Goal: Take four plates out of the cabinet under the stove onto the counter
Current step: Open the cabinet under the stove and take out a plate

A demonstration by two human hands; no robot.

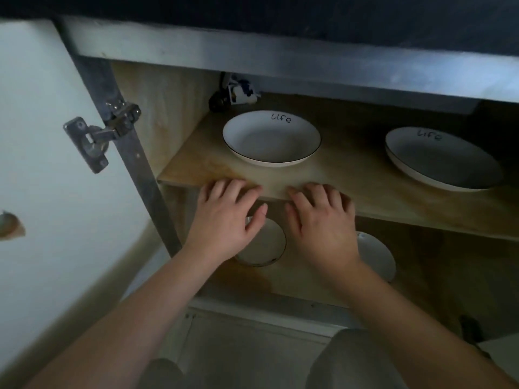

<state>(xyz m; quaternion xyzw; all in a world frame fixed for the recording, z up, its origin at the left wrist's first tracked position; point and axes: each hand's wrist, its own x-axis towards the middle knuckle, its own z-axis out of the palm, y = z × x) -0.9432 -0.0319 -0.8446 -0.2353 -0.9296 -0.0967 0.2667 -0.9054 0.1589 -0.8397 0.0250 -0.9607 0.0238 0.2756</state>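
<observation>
Inside the open cabinet a wooden upper shelf (351, 175) carries a white plate marked "Life" (271, 137) at the left and a second such plate (442, 160) at the right, which looks stacked on another. On the bottom shelf lie two more white plates, one (265, 248) partly under my left hand and one (376, 255) behind my right wrist. My left hand (227, 217) and my right hand (320, 220) hover side by side at the upper shelf's front edge, fingers relaxed, holding nothing, a short way in front of the left plate.
The white cabinet door (56, 164) stands open at the left on its metal hinge (98, 136). A dark counter edge (280, 12) overhangs the cabinet. A small dark and white object (236, 94) sits at the back left of the upper shelf. My knees (351, 360) are at the bottom.
</observation>
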